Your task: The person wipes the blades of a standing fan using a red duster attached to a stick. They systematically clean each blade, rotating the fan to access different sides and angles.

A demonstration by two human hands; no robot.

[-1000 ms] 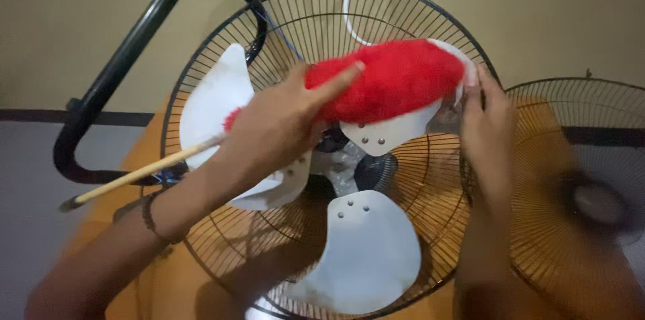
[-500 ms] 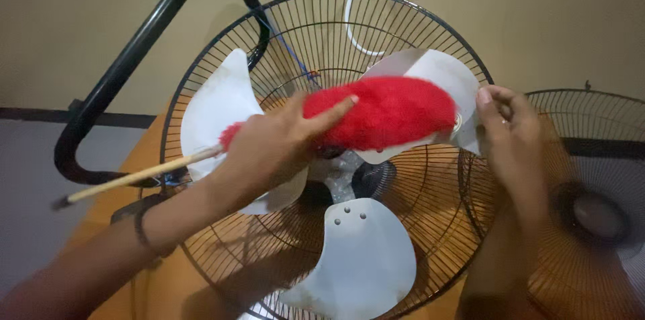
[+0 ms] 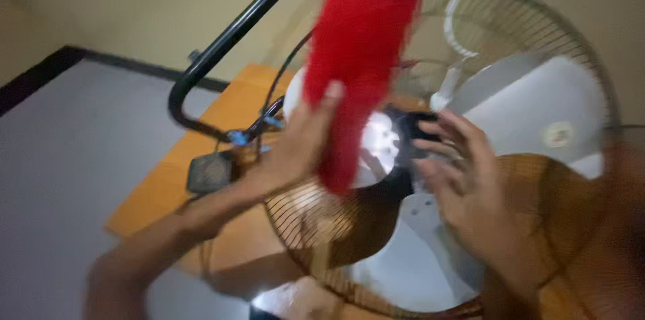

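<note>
The red duster (image 3: 359,58), which lay nearly flat across the upper fan blade half a second ago, now stands almost upright, its fluffy head reaching to the top edge of the view. The left hand (image 3: 295,148) has turned with it, the forefinger now pointing up along the red fluff instead of sideways; the wooden handle is no longer visible. The right hand (image 3: 463,179) has let go of the blade's edge and now hovers with fingers spread in front of the fan (image 3: 537,91) hub. The view has swung left and blurred: more grey floor (image 3: 80,152) shows, and the fan sits further right.
</note>
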